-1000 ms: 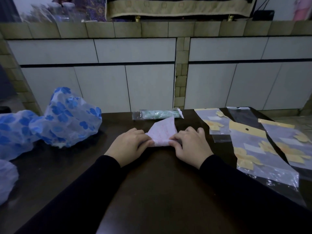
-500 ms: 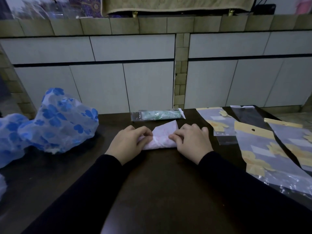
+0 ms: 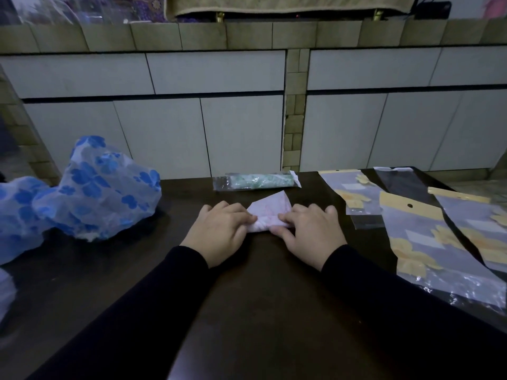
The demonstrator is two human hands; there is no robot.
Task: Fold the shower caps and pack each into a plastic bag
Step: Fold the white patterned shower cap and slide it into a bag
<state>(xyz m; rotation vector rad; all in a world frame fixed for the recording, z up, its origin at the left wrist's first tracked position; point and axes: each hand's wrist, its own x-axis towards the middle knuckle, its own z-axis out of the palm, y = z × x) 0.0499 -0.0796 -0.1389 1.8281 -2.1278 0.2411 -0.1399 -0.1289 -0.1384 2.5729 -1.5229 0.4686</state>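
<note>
On the dark wooden table (image 3: pixel 260 297), the left hand (image 3: pixel 219 231) and right hand (image 3: pixel 310 231) pinch the two ends of a folded pale pink plastic shower cap (image 3: pixel 270 212) between curled fingers and thumbs. Just beyond that cap lies a green cap packed in a clear plastic bag (image 3: pixel 256 181). Left of it sit crumpled blue-flowered caps (image 3: pixel 101 190), and to its right lie empty clear bags with yellow headers (image 3: pixel 422 237).

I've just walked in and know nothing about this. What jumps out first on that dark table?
At the centre, the left hand and right hand pinch a pale pink shower cap, partly folded, on the dark table. Left of them bulges a puffy blue-flowered shower cap. Flat plastic bags with yellow headers lie on the right, and a packed green cap in its bag lies just beyond the hands.
</note>
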